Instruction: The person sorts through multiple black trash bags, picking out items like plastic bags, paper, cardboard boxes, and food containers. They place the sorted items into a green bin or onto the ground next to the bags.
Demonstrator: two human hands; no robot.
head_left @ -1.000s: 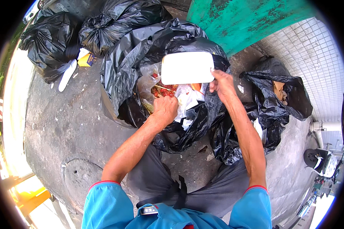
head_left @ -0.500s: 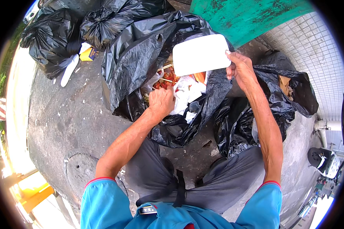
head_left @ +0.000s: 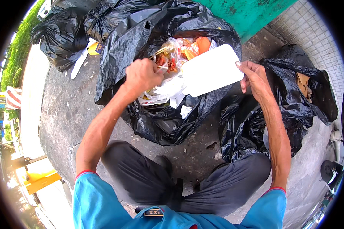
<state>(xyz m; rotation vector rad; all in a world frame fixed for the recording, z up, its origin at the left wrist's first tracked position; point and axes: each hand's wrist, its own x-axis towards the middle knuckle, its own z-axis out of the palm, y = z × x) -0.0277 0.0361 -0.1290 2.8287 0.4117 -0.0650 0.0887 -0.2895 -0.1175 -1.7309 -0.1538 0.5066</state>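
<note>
Tray (head_left: 211, 71), white, is pinched at edge by right hand (head_left: 255, 79); left hand (head_left: 142, 75), well apart, curls beside scraps (head_left: 172, 65) in black bag (head_left: 162, 133), grip unclear.

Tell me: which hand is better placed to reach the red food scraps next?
Probably the left hand: it is close beside the red food scraps in the open black bag. The right hand is farther away and occupied, pinching the white tray by its edge.
</note>
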